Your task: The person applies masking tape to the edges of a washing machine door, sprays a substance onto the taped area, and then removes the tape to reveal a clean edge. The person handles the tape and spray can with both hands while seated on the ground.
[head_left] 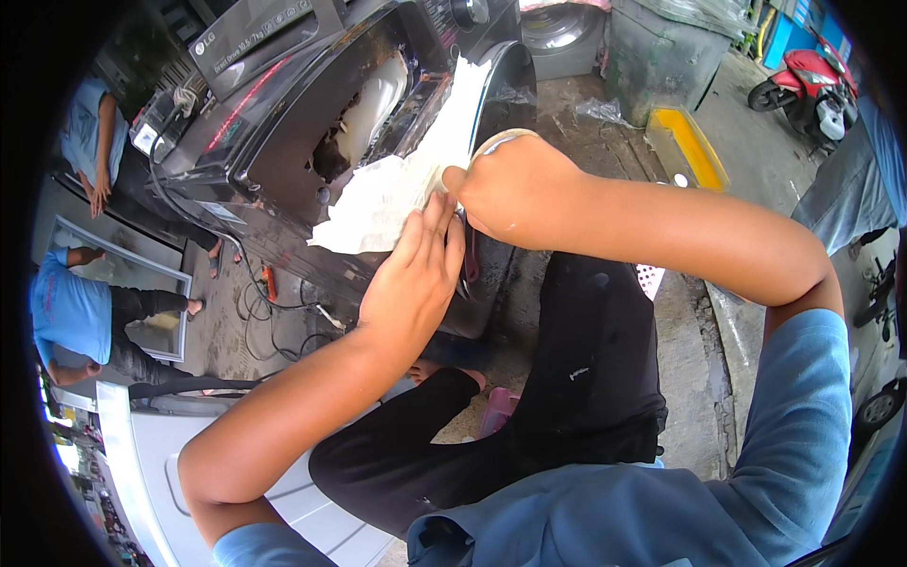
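Observation:
A black washing machine stands before me, with dark and rusty-brown patches round a pale part in its face. White paper lies along the edge of its round, dark door. My left hand presses on the paper with fingers stretched out and close together. Beside those fingertips, my right hand is closed in a fist at the door's rim. What looks like a roll of masking tape shows its pale curved edge above the knuckles; the rest is hidden by the hand.
A grey carton rests on the machine. Cables trail over the floor at left, near two people in blue shirts. A yellow-bottomed tray, a grey bin and a red motorbike stand at right. A white appliance is near my left elbow.

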{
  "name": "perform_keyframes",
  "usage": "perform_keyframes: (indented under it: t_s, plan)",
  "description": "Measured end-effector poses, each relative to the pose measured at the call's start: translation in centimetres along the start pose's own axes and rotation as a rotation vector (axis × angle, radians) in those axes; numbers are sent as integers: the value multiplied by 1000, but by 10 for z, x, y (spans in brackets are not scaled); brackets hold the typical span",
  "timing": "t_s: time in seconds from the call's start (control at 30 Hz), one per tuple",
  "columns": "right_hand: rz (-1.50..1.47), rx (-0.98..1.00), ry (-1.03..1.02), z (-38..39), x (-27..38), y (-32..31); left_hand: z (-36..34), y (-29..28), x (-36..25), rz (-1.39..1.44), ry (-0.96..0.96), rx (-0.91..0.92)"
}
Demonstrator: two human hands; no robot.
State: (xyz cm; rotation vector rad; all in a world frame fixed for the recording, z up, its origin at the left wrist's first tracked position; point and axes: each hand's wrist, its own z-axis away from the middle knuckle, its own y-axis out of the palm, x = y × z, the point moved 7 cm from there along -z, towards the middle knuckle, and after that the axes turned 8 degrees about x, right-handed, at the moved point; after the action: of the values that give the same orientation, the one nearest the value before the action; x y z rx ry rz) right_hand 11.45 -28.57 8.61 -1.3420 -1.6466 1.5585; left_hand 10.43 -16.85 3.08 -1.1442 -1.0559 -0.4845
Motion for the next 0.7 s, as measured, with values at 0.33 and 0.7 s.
perform_keyframes:
  t_s: [0.33, 0.7]
  plan:
    - [-37, 17, 15, -7, 13, -12, -7, -2, -4, -6, -26, 102]
    - [-80, -163, 245, 11, 16, -5, -11, -4, -4, 13, -144, 72]
